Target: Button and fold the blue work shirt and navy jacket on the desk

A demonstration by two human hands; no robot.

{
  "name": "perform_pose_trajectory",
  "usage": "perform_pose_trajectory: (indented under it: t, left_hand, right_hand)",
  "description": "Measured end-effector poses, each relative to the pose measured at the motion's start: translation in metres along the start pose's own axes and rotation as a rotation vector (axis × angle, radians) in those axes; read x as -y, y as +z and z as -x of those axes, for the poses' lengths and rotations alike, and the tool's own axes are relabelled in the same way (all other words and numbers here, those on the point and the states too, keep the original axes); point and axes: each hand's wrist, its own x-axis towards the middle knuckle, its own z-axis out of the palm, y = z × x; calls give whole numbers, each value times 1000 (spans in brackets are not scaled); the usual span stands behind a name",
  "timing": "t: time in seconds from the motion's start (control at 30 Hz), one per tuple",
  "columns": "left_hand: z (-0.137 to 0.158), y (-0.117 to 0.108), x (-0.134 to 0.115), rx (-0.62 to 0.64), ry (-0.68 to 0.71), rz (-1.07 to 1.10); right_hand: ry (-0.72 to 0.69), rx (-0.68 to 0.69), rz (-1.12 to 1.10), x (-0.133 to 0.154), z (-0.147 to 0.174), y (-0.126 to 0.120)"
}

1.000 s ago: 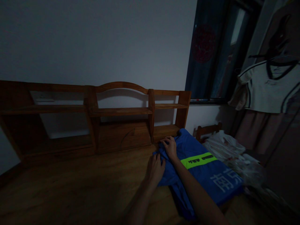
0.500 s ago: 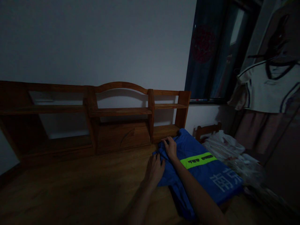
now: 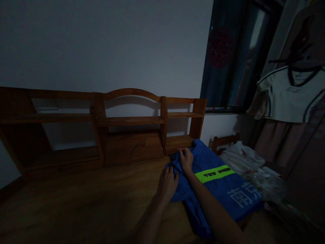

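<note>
A blue shirt (image 3: 203,157) with a bright yellow-green band and pale printed characters lies spread over the right part of the wooden table. My left hand (image 3: 169,181) rests at its bunched left edge, fingers bent and closed on the cloth. Farther back, my right hand (image 3: 186,160) is over the shirt's upper left part. Its fingers are bent and apart, with no cloth visibly gathered in them. One sleeve hangs down near my right forearm, which covers part of the shirt.
A wooden shelf unit (image 3: 129,121) stands along the table's back (image 3: 76,200), against the wall. To the right are a wooden chair back (image 3: 225,139) and white plastic bags (image 3: 241,154). A white top (image 3: 291,91) hangs at far right, beside a dark window (image 3: 228,57).
My right hand has shifted slightly to the right, its fingers more bent than before. My left hand and the shirt look nearly the same.
</note>
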Motion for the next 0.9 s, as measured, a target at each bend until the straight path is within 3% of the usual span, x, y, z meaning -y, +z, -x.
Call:
perform_pose_trajectory:
  t: [0.23, 0.43, 0.9]
  left_hand:
    - [0, 2, 1, 1, 1, -9]
    - [1, 2, 3, -12, 26, -11]
    - [-4, 14, 7, -29, -30, 58]
  right_hand:
    - [38, -99, 12, 2, -6, -9]
    - [48, -73, 24, 6, -5, -7]
    - [12, 365, 18, 3, 3, 5]
